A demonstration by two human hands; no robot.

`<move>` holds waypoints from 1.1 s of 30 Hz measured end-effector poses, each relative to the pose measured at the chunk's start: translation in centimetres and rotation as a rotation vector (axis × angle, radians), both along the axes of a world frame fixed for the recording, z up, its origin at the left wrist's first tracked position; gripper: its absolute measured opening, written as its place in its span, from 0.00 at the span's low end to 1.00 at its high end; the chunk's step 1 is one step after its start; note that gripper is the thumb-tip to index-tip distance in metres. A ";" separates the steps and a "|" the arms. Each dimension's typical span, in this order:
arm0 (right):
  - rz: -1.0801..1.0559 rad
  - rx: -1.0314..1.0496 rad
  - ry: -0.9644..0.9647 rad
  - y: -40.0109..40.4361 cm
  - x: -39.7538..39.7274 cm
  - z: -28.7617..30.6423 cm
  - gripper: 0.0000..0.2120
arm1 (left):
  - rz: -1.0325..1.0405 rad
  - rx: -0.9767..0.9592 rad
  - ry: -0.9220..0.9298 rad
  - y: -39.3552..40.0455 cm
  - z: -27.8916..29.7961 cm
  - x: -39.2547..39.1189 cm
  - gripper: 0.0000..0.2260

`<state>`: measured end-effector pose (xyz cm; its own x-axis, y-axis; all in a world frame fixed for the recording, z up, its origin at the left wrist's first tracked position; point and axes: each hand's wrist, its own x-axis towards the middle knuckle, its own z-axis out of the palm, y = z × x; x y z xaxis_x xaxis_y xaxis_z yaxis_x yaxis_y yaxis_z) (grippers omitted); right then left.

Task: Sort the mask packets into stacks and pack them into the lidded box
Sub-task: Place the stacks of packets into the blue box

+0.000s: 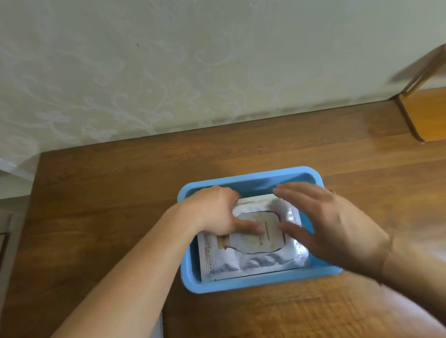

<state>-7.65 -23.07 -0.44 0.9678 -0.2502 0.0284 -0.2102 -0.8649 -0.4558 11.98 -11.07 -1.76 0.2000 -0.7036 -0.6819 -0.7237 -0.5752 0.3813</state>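
We look down on a rectangular blue plastic box (261, 278) standing open on a brown wooden table (104, 184); inside it lies a stack of silvery foil mask packets (256, 258), the top one printed with a bottle outline, lying flat and filling most of the floor; our left hand (216, 212) grips the far left corner of the stack, thumb laid across the top packet and fingers curled over its far edge; our right hand (322, 218) is spread, fingers straight, over the stack's right side, though blur leaves us unsure whether it touches; an orange wooden chair (441, 111) stands at the table's far right.
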 end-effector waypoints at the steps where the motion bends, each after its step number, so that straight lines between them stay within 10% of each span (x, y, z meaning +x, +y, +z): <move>1: -0.044 0.026 -0.049 1.1 -1.3 -0.4 0.23 | -0.014 0.021 0.001 -0.2 0.0 -0.1 0.33; 18: 0.066 -0.404 0.025 5.9 -1.9 -3.9 0.37 | 0.053 0.120 -0.027 -0.6 0.7 -0.6 0.34; 30: 0.083 -0.222 0.125 6.0 -2.9 -3.2 0.35 | -0.191 -0.452 -0.496 4.5 2.8 -1.1 0.20; 33: 0.034 -0.086 0.049 6.1 -2.6 -2.6 0.31 | 0.070 -0.738 -0.450 7.2 2.8 -1.0 0.19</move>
